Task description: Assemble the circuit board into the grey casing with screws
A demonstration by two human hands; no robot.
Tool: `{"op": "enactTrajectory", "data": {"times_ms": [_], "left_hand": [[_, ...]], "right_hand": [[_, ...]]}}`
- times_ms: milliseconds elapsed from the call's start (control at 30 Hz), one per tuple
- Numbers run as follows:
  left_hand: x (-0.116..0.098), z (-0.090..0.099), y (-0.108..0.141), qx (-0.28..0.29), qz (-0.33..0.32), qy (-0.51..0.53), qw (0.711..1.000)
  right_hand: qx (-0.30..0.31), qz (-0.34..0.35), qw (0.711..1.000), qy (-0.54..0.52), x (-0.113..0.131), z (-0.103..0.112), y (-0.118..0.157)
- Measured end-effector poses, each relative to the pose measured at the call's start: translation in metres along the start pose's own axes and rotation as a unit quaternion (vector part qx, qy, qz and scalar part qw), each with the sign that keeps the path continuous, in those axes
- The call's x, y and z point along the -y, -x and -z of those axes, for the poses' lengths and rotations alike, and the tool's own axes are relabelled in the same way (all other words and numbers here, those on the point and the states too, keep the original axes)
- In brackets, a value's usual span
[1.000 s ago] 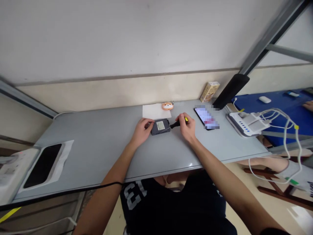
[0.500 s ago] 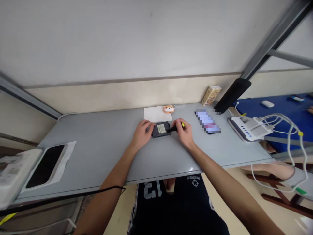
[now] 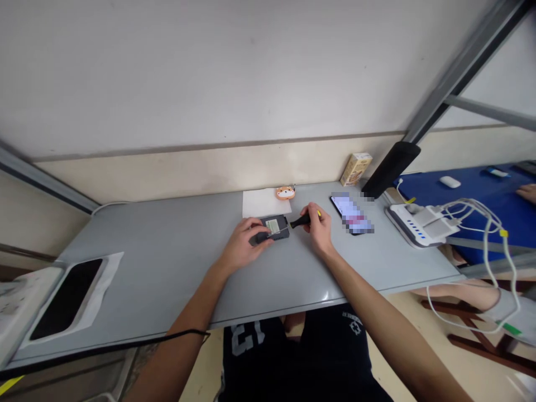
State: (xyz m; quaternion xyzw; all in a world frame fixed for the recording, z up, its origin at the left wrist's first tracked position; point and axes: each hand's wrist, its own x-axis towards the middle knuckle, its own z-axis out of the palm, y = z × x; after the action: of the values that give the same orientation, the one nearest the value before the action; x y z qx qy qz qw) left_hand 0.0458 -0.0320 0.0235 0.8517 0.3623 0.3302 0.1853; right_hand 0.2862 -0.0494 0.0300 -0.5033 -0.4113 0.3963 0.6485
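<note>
A dark grey box-shaped device (image 3: 283,222) with a pale label on its upper face lies on the grey desk. My left hand (image 3: 246,237) grips its left end, fingers over the top and thumb along the near side. In my right hand (image 3: 317,228) is a screwdriver (image 3: 300,220) with a black handle and a yellow end. Its thin metal shaft points left across the device's face towards my left fingertips. Whether the tip touches the device or a fingertip is too small to make out.
Behind the device lie a white sheet (image 3: 258,203) and an orange animal-faced case (image 3: 285,192). To the right are a lit phone (image 3: 350,213), a small carton (image 3: 355,169) and a power strip (image 3: 412,226) with cables. A dark tablet-like slab (image 3: 69,298) lies far left. Another person's arm (image 3: 460,291) shows at right.
My right hand has drawn the screwdriver handle back from the device, so the metal shaft now shows. My left fingers have moved further over the device's top. The view has shifted slightly.
</note>
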Motion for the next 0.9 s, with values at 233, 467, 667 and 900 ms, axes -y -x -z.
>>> {"op": "enactTrajectory", "data": {"times_ms": [233,467,667,900], "left_hand": [[0.010,-0.008,-0.003,-0.031,-0.011,-0.004,0.999],[0.042,0.002,-0.016,-0.060,0.056,-0.011,0.997],[0.084,0.011,-0.056,-0.072,0.108,-0.113,0.985],[0.086,0.015,-0.054,-0.063,0.090,-0.137,0.984]], "right_hand": [[-0.003,-0.022,1.000,0.000,-0.002,-0.002,-0.002],[-0.021,-0.031,0.999,-0.033,-0.004,0.001,-0.008],[-0.057,-0.044,0.996,-0.050,-0.009,0.005,-0.015],[-0.061,-0.043,0.996,-0.038,-0.009,0.006,-0.016]]}}
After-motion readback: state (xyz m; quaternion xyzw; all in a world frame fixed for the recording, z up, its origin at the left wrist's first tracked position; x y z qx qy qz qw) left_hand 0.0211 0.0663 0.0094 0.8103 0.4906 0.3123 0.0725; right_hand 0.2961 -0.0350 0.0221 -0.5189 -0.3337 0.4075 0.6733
